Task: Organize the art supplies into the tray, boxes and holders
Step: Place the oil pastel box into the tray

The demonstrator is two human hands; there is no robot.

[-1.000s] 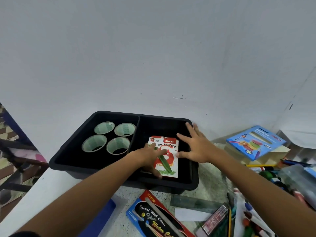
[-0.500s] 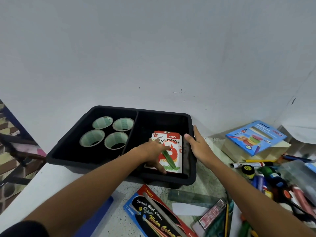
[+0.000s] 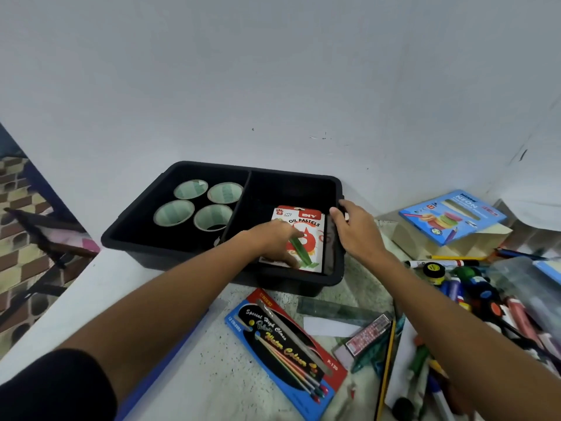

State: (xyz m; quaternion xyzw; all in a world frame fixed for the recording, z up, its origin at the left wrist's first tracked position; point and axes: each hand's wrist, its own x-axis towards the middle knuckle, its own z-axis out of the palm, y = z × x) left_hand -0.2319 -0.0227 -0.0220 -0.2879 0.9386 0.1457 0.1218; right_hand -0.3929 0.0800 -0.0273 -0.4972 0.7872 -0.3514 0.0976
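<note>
A black two-compartment tray (image 3: 288, 173) stands against the white wall. Its left compartment holds several rolls of tape (image 3: 173, 211). In the right compartment lies a white and red oil pastels box (image 3: 309, 229), close to the right wall. My left hand (image 3: 273, 238) rests on this box with fingers spread. My right hand (image 3: 358, 232) grips the tray's right rim, thumb inside and fingers outside.
A blue and red water colour box (image 3: 282, 341) and a green ruler (image 3: 334, 309) lie in front of the tray. A blue neon box (image 3: 452, 214) sits on a cream box at right. Markers, pencils and paint tubes (image 3: 473, 293) crowd the right side. The table's edge (image 3: 60, 299) drops off at left.
My right hand left the pastels box, moved out over the tray's right wall and took hold of the rim. My left hand stayed on the box, which now lies nearer the right wall.
</note>
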